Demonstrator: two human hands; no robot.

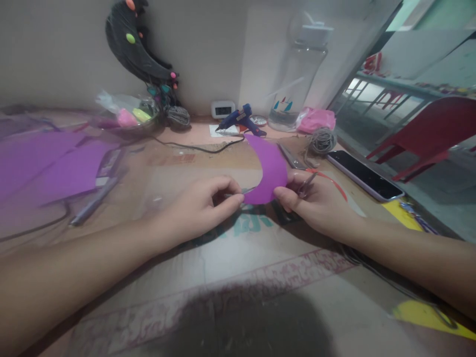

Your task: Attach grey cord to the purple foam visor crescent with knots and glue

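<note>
In the head view, a purple crescent-shaped paper piece [274, 171] is held up above the cardboard work surface between both hands. My left hand [213, 201] pinches its lower left tip between thumb and index finger. The thumb of my right hand [312, 201] presses on the lower right edge, with the fingers behind the sheet. A small silver metal tool [307, 185] sticks up at the right fingers; its kind is unclear. Just beyond that hand lie scissors [292, 157] with an orange-red handle.
At the back are a blue glue gun [238, 119], a clear bottle [297, 84] and grey yarn [323, 141]. A phone [364, 173] lies at right. Purple sheets [48, 163] and a glue stick [92, 202] lie at left. A dark crescent decoration [130, 44] stands against the wall.
</note>
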